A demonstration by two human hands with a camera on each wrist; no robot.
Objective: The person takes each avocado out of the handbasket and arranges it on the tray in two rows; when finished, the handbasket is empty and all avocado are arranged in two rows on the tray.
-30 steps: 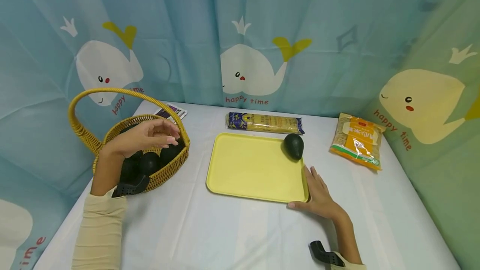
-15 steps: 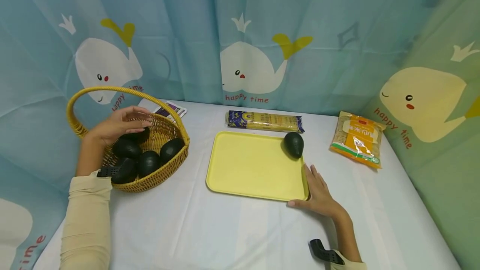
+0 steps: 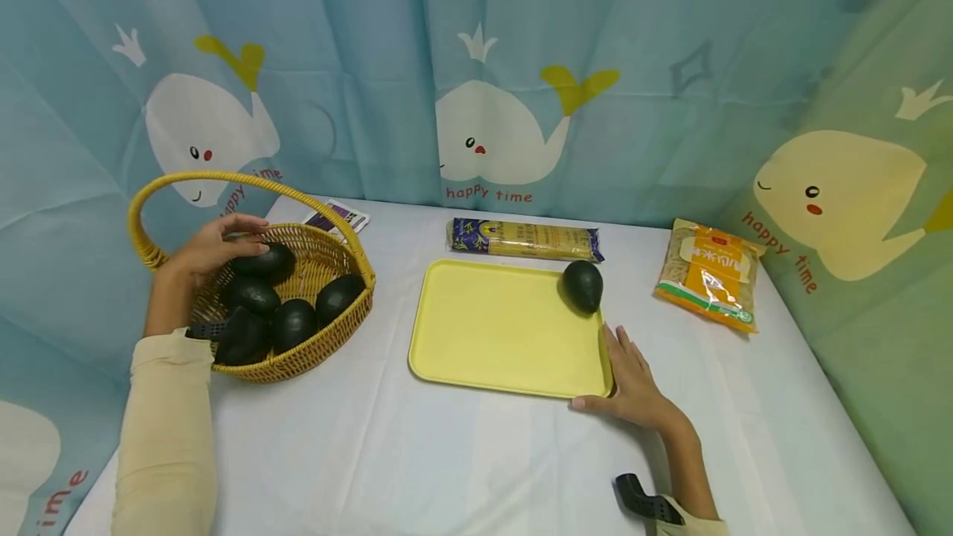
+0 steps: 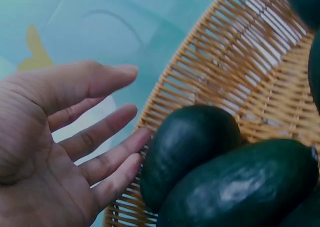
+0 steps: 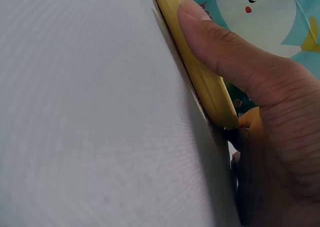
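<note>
My left hand (image 3: 216, 246) is over the left rim of a wicker basket (image 3: 328, 346), fingers loosely spread with nothing between them. Its fingertips are right beside a dark green avocado (image 4: 190, 147) in the left wrist view. Several more avocados lie in the basket, among them one at its right side (image 3: 339, 298). At the near right corner of a yellow tray (image 3: 506, 329), my right hand (image 3: 633, 383) rests with straight fingers along the side and the thumb (image 5: 225, 49) against the front edge. One avocado (image 3: 583, 286) sits in the tray's far right corner.
Behind the tray lies a long packet of noodles (image 3: 524, 239). An orange and clear bag of grain (image 3: 711, 274) lies to the right. A purple and white packet (image 3: 338, 216) is partly hidden behind the basket, whose tall handle (image 3: 246, 179) arches over it.
My left hand has moved left and back inside the basket, from its right side to the avocados at its left, uncovering several. The right hand and tray have stayed put.
</note>
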